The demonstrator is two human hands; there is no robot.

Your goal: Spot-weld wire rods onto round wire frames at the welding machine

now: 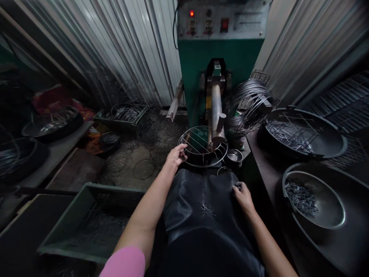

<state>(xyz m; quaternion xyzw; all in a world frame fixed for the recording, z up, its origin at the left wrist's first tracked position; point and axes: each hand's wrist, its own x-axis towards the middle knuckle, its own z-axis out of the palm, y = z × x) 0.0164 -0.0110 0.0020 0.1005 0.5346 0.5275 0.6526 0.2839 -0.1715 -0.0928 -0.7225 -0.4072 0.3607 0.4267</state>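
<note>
My left hand is closed on the near left rim of a round wire rack, which sits under the metal arm of a green welding machine. My right hand rests on the black apron over my lap, fingers pinched on something small I cannot make out. A few short wire pieces lie on the apron between my arms.
Two dark bowls of short wire pieces stand on the bench at right. Wire hoops hang beside the machine. A green crate sits at lower left, with loose rings on the floor and pans at far left.
</note>
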